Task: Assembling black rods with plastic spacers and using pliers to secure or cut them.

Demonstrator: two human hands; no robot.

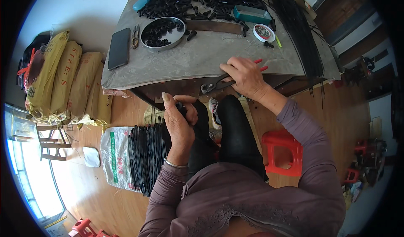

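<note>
- Left hand (180, 120), nearest the lens, below the worktop's near edge and above the lap: fingers curled tight round a small black cap piece (182, 107), thumb upright beside it. Only the piece's top shows; it looks like hard moulded plastic, light and rigid, best held round its body as it is now.
- Worktop (198, 60): grey, worn slab that carries everything else listed.
- Bundle of thin black rods (145, 157) on a white sack on the floor, left of the knees: long, slim, probably springy and light singly, apt to slip out of a loose bunch; take one near its end.
- Second sheaf of black rods (301, 39) lying along the worktop's right edge, tips overhanging the near right corner.
- Right hand (246, 77) at the near edge of the worktop: fingers wrapped shut round the pliers.
- Pliers (214, 84), red grips, steel head pointing left over the near edge: heavy for their size, hard, secure when gripped by the sleeved handles.
- Heap of black cap pieces (189, 1) across the far edge.
- Dark phone (119, 48), near left corner.
- Round metal bowl (163, 34) of black pieces, beside the phone.
- Teal tray (251, 13), far right.
- Small white dish (264, 32), just below that tray.
</note>
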